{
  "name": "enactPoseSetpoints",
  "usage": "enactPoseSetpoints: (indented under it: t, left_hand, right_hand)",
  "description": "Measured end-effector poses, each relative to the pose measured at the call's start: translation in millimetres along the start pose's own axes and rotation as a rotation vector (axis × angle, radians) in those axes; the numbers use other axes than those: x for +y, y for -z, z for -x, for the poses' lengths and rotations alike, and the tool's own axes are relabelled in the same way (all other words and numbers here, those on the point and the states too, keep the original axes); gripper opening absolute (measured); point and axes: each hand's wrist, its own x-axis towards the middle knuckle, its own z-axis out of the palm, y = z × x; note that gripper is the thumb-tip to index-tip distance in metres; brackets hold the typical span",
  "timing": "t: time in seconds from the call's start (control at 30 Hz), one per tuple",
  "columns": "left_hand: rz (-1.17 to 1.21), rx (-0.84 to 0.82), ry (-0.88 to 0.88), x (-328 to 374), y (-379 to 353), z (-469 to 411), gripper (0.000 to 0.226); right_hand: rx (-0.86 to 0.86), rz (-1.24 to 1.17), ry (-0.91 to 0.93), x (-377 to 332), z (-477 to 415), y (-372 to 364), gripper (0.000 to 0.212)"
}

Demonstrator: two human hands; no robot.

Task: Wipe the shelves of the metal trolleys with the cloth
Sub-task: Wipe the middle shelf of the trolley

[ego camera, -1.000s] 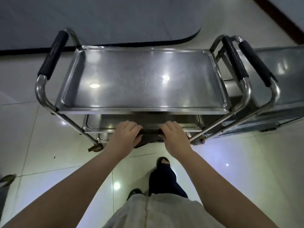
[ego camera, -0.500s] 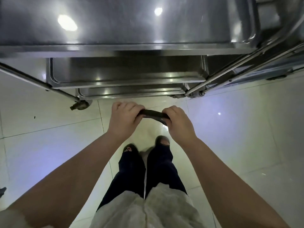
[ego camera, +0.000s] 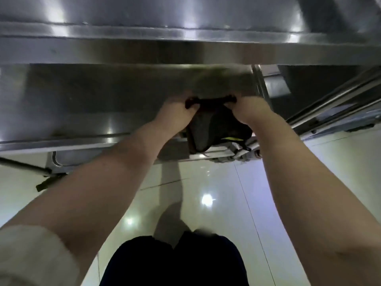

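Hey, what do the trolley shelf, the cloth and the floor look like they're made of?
The trolley shelf looks like polished stainless steel, mirroring the lights. The cloth is soft dark fabric, hanging in limp folds. The floor seems glossy pale tile, with thin joint lines and sharp reflections.

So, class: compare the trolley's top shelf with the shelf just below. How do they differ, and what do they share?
The top shelf shines with glare; the middle shelf sits shaded beneath it. The left hand and right hand hold the cloth at the middle shelf, not the top shelf. Both are rimmed metal.
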Motion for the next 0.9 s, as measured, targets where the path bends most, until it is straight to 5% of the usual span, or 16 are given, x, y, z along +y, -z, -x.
enactPoseSetpoints:
  t: [0.13,0.27,0.37,0.53,0.63,0.8,0.9]
  left_hand:
    - [-0.454,0.070,0.047,-48.3,-3.8,-60.1,0.045]
    - [-0.598,0.147,-0.013,-107.9,4.2,-72.3,0.051]
    - [-0.606,0.123,0.009,-129.2,13.5,-86.0,0.056]
    - [-0.659,0.060,0.041,-148.4,26.9,-96.0,0.061]
    - [-0.649,-0.012,0.071,-159.2,27.8,-98.4,0.070]
    - [-0.572,0.044,0.054,-159.7,27.2,-101.1,0.057]
    - [-0.569,0.021,0.039,-174.1,30.9,-105.8,0.069]
  right_hand:
    - [0.235,-0.012,-0.038,-3.0,-35.2,-45.0,0.048]
    - [0.008,-0.033,0.108,-19.9,-8.2,-101.1,0.063]
    - [-0.004,0.009,0.121,-1.6,-13.4,-107.4,0.065]
    - [-0.031,0.040,-0.175,85.4,-32.7,-86.4,0.065]
    - [-0.023,0.051,-0.292,74.0,-38.7,-90.9,0.064]
    - [0.004,0.097,0.041,-80.9,-48.9,-116.3,0.073]
    - [-0.018,0.071,0.192,-105.0,-48.8,-121.2,0.075]
